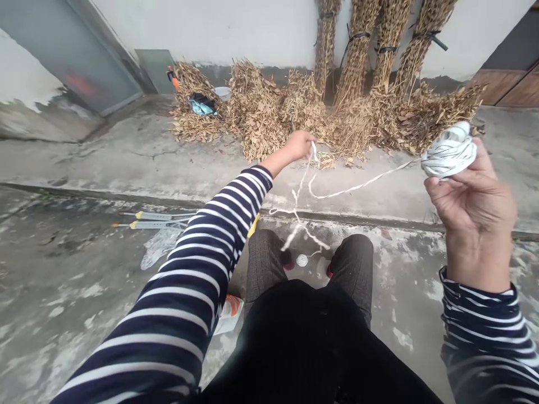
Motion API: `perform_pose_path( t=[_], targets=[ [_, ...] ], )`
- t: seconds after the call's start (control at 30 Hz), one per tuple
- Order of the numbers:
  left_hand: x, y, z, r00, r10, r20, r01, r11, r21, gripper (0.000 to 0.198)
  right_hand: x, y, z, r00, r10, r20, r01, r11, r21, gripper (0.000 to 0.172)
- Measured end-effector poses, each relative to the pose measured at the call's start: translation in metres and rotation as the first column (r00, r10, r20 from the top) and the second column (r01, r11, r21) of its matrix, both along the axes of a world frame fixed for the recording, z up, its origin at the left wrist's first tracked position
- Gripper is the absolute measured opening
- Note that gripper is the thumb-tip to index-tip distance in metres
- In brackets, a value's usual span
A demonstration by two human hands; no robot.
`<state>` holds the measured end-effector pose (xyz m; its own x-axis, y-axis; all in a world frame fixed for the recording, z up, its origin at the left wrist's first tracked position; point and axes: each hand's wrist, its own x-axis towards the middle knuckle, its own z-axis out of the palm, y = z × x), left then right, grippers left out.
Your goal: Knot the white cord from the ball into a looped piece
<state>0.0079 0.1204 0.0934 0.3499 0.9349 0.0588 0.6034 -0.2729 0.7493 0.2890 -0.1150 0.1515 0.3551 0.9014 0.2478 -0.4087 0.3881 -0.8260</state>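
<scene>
My right hand [478,196] is raised at the right, thumb and fingers closed around a wound ball of white yarn [448,152]. From that ball a single strand [370,182] sags leftward over the concrete. My left hand [300,146] reaches out ahead of me and pinches white yarn [314,150] between its fingertips. Below the pinch dangle several loose, twisted ends [297,216], one of them with a small loop. A small white ball [302,260] lies on the ground between my feet, with a thin strand running up from it.
Dry plant stalks [261,112] lie heaped along the wall, and several tied bundles [357,45] lean upright there. A raised concrete ledge edge [379,224] crosses ahead of my knees. Crutches [154,220] and a clear plastic bag [159,246] lie to the left, and a white-orange package [229,314] by my leg.
</scene>
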Motion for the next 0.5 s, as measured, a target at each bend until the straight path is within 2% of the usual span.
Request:
perform_pose_path(
  t=[0.07,0.13,0.17,0.23,0.3,0.4,0.43,0.47,0.5],
  targets=[
    [0.031,0.0,0.015,0.993,-0.023,0.112,0.021,1.0,0.016,0.036,-0.001,-0.003,-0.007,1.0,0.003,-0.008,-0.003,1.0,-0.027,0.047],
    [0.059,-0.011,0.016,0.977,-0.126,0.171,0.119,0.992,0.05,0.034,0.0,-0.007,-0.011,1.0,-0.01,-0.009,0.01,0.998,-0.057,0.045],
    [0.069,-0.021,0.01,0.962,-0.206,0.179,0.2,0.978,0.052,0.032,0.002,-0.01,-0.012,1.0,-0.024,-0.007,0.024,0.998,-0.066,0.045],
    [0.073,-0.046,-0.012,0.912,-0.38,0.152,0.386,0.922,-0.011,0.025,0.007,-0.015,-0.012,0.998,-0.063,-0.008,0.063,0.995,-0.077,0.047],
    [0.057,-0.073,-0.045,0.855,-0.514,0.076,0.518,0.832,-0.2,0.018,0.01,-0.019,-0.011,0.995,-0.102,-0.012,0.1,0.99,-0.094,0.049],
    [0.007,-0.103,-0.092,0.7,-0.712,-0.066,0.604,0.638,-0.477,0.013,0.009,-0.018,-0.011,0.992,-0.121,-0.017,0.118,0.984,-0.134,0.05],
    [-0.011,-0.106,-0.101,0.678,-0.721,-0.144,0.573,0.641,-0.511,0.011,0.007,-0.016,-0.011,0.993,-0.116,-0.015,0.113,0.983,-0.144,0.049],
    [-0.029,-0.105,-0.107,0.679,-0.697,-0.232,0.538,0.687,-0.488,0.009,0.002,-0.013,-0.011,0.994,-0.107,-0.01,0.104,0.983,-0.152,0.049],
    [-0.044,-0.099,-0.107,0.706,-0.636,-0.312,0.498,0.758,-0.421,0.01,-0.004,-0.009,-0.011,0.996,-0.093,-0.003,0.091,0.983,-0.159,0.048]
  ],
)
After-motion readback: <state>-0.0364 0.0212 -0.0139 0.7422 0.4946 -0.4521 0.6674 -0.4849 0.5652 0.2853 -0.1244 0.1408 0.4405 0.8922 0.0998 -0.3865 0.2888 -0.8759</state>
